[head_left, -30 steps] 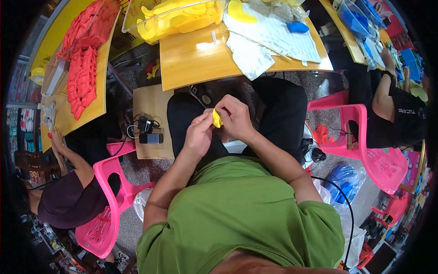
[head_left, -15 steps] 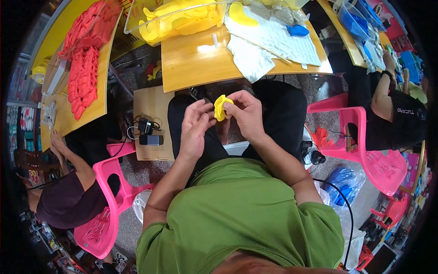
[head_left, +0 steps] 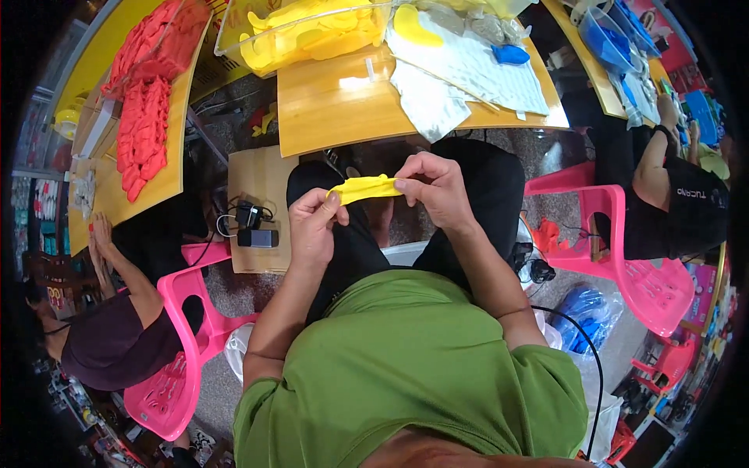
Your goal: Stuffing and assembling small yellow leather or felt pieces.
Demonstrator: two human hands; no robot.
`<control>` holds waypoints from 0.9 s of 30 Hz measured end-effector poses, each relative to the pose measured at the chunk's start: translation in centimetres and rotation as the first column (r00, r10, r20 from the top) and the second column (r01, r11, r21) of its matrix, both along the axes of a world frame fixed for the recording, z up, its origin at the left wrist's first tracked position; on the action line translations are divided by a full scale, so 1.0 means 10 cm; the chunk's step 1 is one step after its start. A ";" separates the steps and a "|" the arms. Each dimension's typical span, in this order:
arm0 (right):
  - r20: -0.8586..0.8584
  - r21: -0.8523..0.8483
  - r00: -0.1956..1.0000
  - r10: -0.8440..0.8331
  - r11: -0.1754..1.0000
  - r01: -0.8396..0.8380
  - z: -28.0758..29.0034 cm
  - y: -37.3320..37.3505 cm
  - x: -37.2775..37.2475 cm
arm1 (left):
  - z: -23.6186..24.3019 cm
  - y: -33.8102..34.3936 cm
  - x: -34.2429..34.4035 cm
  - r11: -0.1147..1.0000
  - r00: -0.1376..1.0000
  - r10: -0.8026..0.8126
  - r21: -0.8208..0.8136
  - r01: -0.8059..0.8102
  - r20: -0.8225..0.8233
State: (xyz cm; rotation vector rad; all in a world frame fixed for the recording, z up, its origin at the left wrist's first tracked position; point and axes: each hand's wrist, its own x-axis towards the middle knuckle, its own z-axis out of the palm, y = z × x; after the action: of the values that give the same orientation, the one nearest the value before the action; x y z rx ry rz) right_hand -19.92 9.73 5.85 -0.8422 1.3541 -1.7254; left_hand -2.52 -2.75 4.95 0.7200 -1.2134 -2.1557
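Note:
Between my two hands a soft yellow fabric piece (head_left: 365, 189) is stretched out sideways above my lap. My left hand (head_left: 316, 222) pinches its left end between thumb and fingers. At the right end, the thumb and forefinger of my right hand (head_left: 438, 187) are closed on it. The piece looks creased lengthwise. Past my hands is the wooden table (head_left: 335, 109), where a clear bin (head_left: 300, 22) holds many yellow crescent-shaped pieces. One yellow crescent (head_left: 416, 25) lies on a white cloth (head_left: 511, 82), near a thin wooden stick (head_left: 449, 82) and a small blue piece (head_left: 510, 53).
At the left, a person in a dark shirt (head_left: 113, 343) sits on a pink chair (head_left: 187, 359) by a table with red pieces (head_left: 143, 140). Another person (head_left: 686, 187) sits at the right. Cardboard (head_left: 253, 175) with a dark device (head_left: 257, 238) lies left of my legs.
My left hand, open beside the bunched yellow piece before, now grips one end of it. The hands have moved apart, and the piece is drawn out lengthwise between them.

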 end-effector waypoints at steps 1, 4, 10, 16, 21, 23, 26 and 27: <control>0.068 -0.038 0.997 -0.036 0.999 0.039 -0.02 -0.01 0.03 | -0.03 0.01 0.01 1.000 1.000 0.001 -0.001 -0.001 -0.001; 0.059 -0.067 0.991 -0.118 0.990 0.122 0.00 0.02 0.07 | -0.07 0.02 0.02 0.993 0.999 0.030 0.119 -0.025 -0.045; -0.395 -0.124 0.913 -0.103 0.991 0.058 0.19 0.04 0.07 | 0.42 0.08 -0.11 0.201 0.954 0.270 -0.977 0.077 0.130; -0.436 -0.051 0.900 -0.009 0.999 -0.015 0.27 0.04 0.15 | 0.39 0.05 -0.25 0.213 0.985 0.136 -0.974 0.079 0.110; -0.341 -0.065 0.940 0.016 0.997 -0.040 0.23 0.02 0.16 | 0.36 0.09 -0.28 0.263 0.986 0.086 -0.958 0.118 0.145; -0.312 -0.043 0.949 0.049 0.997 -0.065 0.26 0.04 0.15 | 0.32 0.07 -0.26 0.405 0.984 0.044 -0.904 0.140 0.173; -0.268 -0.028 0.956 0.118 0.991 -0.130 0.31 0.07 0.07 | 0.25 0.03 -0.19 0.723 0.977 -0.103 -0.661 0.202 0.186; -0.254 -0.035 0.955 0.154 0.985 -0.168 0.32 0.07 0.04 | 0.24 0.06 -0.18 0.853 0.978 -0.172 -0.478 0.208 0.118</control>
State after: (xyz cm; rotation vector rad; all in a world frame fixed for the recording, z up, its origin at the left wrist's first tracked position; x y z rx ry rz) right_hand -19.52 10.38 9.09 -1.2027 1.3614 -1.5760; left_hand -4.29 -2.19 7.36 0.4697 -1.8451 -1.8522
